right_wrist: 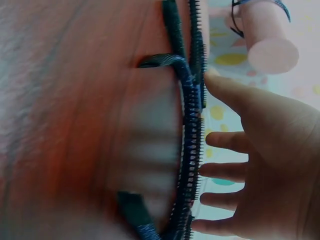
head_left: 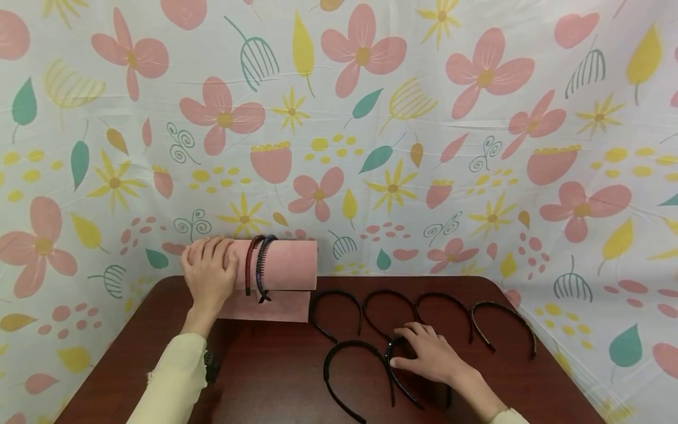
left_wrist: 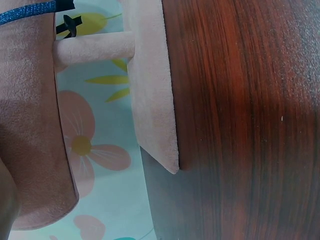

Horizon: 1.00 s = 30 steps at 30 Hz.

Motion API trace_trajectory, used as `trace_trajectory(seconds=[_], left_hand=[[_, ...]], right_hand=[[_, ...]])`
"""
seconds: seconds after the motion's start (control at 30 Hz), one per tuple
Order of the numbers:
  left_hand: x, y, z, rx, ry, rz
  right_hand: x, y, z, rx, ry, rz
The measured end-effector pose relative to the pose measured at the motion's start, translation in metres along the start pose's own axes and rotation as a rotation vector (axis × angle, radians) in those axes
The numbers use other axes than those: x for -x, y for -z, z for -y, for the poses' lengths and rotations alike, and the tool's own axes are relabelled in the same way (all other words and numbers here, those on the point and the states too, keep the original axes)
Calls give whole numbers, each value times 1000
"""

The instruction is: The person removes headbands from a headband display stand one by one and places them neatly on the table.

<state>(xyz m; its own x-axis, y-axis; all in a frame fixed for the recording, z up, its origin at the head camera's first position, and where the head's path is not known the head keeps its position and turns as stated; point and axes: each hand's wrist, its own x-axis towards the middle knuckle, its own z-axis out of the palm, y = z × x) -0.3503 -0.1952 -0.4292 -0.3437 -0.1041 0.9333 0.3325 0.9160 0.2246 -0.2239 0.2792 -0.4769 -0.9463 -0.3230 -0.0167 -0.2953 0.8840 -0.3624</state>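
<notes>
My left hand [head_left: 208,268] grips the left end of a pink plush headband stand [head_left: 290,265], its fingers bent over the roll. Two toothed headbands hang on that roll: a dark red one [head_left: 249,268] and a blue one [head_left: 261,265]. In the left wrist view, a short post joins the roll [left_wrist: 30,130] to its flat base [left_wrist: 152,100]. My right hand [head_left: 431,356] is over a dark headband [head_left: 401,386] at the table's front, partly covering it. Seen from the right wrist, its fingers spread apart right beside the band's toothed edge [right_wrist: 192,150].
Another black headband [head_left: 326,377] lies just left of my right hand. Several more headbands [head_left: 442,296] form a row behind it on the dark wood table [head_left: 275,365]. A flower-patterned cloth [head_left: 339,129] hangs close behind the table and stand.
</notes>
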Motion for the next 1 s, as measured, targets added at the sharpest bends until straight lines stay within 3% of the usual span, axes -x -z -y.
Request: trace_trajectory(seconds=[0.37,0.7,1.0], left_hand=[[3,2,5,-14,7,43],[3,2,3,-6,1,11],[1,1,-1,4,2,-4]], right_hand=[[-16,3,21,-10,208,-152],[-28,3,42,-28,251,-261],[-36,12,64,-43,297,-294]])
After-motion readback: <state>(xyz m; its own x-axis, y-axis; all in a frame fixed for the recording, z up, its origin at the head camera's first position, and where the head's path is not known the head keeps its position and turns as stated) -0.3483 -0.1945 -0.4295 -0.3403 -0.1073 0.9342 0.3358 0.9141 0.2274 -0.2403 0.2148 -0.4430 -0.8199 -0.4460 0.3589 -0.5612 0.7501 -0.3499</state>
